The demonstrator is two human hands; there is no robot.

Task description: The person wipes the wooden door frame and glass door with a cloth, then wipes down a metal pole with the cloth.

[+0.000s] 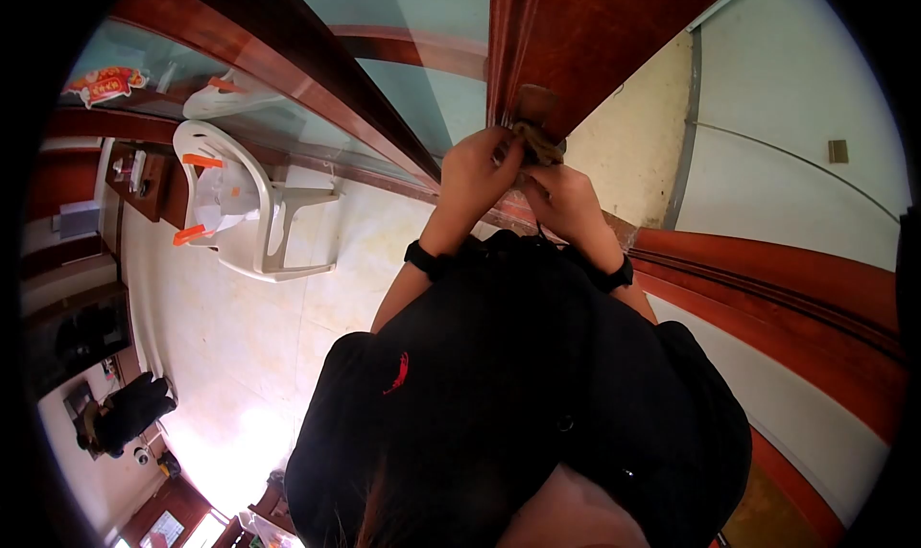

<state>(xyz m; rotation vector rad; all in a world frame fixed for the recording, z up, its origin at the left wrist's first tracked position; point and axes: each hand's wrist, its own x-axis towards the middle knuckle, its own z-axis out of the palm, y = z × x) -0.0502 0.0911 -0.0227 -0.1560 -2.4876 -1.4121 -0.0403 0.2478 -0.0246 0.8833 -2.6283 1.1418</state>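
My left hand [472, 176] is closed, with its thumb and fingers pinched at a crumpled brown cloth-like strip [542, 145]. My right hand [568, 203] is closed just beside it, its fingertips bent in under the same strip and partly hidden. The strip lies against the edge of a reddish-brown wooden door [614, 30]. Right above it, a small brown block-like piece [535, 104] sits on the door; its kind I cannot make out. Both wrists wear black bands.
A white plastic chair [264, 222] with orange-handled bagging on it stands at the left. Glass panels in wooden frames [297, 45] rise close by on the left. A wooden door frame [767, 270] runs along the right. Pale tiles [240, 327] cover the floor.
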